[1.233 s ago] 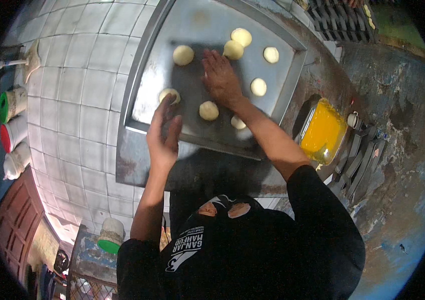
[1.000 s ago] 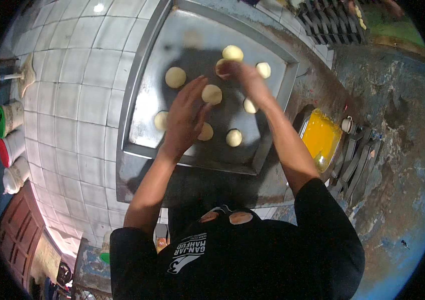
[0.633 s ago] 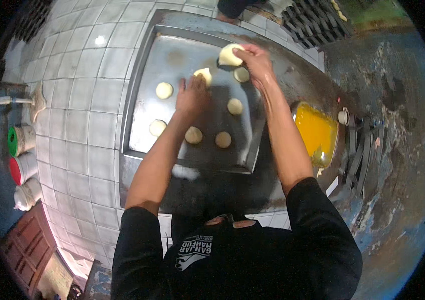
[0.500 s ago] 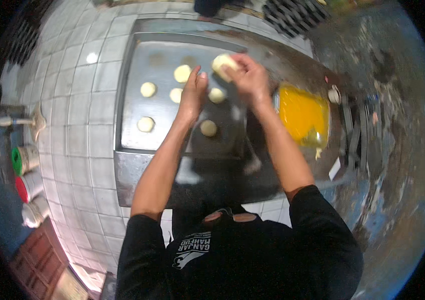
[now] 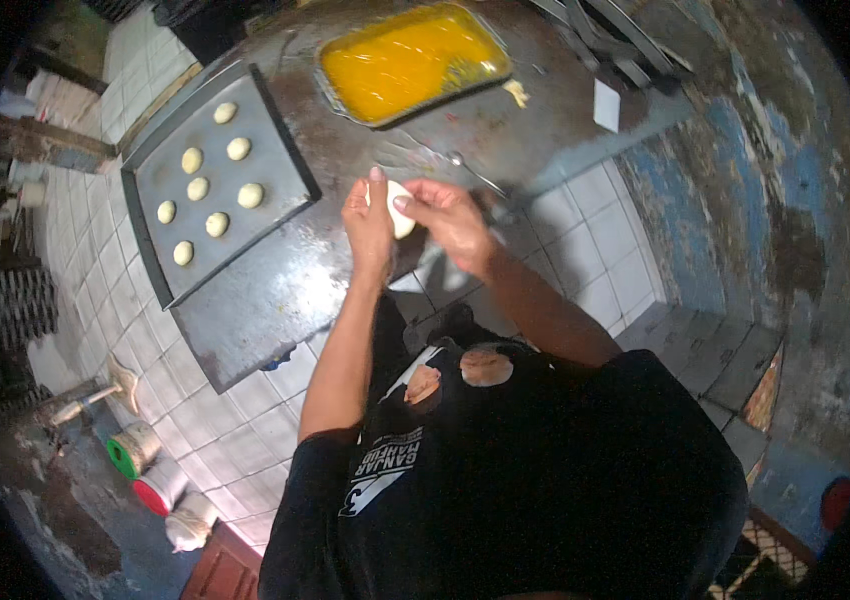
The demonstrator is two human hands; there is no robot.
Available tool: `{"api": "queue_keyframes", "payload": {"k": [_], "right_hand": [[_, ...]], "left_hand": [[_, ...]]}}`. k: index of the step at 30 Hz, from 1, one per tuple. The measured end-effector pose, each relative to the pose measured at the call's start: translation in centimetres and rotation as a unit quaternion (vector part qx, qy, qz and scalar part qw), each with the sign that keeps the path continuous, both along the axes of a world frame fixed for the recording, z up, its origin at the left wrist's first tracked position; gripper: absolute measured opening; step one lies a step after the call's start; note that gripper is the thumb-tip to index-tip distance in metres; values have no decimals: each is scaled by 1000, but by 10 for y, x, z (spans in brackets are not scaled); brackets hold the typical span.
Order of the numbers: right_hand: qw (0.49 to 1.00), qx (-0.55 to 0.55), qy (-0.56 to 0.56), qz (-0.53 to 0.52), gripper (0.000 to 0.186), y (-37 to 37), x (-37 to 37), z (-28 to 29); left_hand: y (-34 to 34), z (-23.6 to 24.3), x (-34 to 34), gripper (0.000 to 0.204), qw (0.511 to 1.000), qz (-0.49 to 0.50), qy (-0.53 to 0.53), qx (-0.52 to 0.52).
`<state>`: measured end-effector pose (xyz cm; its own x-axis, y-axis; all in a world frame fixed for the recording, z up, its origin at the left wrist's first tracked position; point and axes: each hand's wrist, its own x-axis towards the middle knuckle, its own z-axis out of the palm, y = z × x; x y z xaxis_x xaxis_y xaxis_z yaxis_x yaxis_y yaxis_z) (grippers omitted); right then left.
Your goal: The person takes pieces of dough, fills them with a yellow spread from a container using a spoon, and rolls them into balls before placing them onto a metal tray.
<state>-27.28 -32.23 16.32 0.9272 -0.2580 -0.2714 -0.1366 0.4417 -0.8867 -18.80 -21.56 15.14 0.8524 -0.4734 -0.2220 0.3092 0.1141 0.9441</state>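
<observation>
My left hand (image 5: 368,218) and my right hand (image 5: 450,222) are closed together on a pale dough piece (image 5: 401,222), above the near edge of the stained metal table (image 5: 265,300). To their left lies a shallow metal tray (image 5: 285,130) holding several separate round dough balls (image 5: 216,224). Beyond my hands, at the back, sits a rectangular container (image 5: 405,70) of glossy yellow substance. A metal utensil (image 5: 458,159) lies just behind my hands, partly hidden by them.
Dark metal strips or moulds (image 5: 617,45) and a white rectangle (image 5: 606,103) lie at the back right. A weathered wall (image 5: 795,220) rises rightward. At lower left, tubs with coloured lids (image 5: 155,492) and a pale-bladed tool (image 5: 123,385) stand beside tiles (image 5: 225,430).
My right hand has lifted dough off the tray, and my left has joined it on that piece. My view has turned rightward, so tray and yellow container appear farther left.
</observation>
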Motion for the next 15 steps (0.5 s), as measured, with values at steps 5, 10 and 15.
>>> {"api": "queue_keyframes", "payload": {"k": [5,10,15], "right_hand": [[933,-334,14,-134,22,-18,-53,-35],[823,-554,-123,6,15,-32,-57,-61],[660,-735,154,-29,21,-148,-31,-151]], "left_hand": [[14,-70,-56,48,985,-61,122,105],[7,-104,-86,33,979,-144,96,103],[-28,-51,-27,56,985,-91,145,-2]]}}
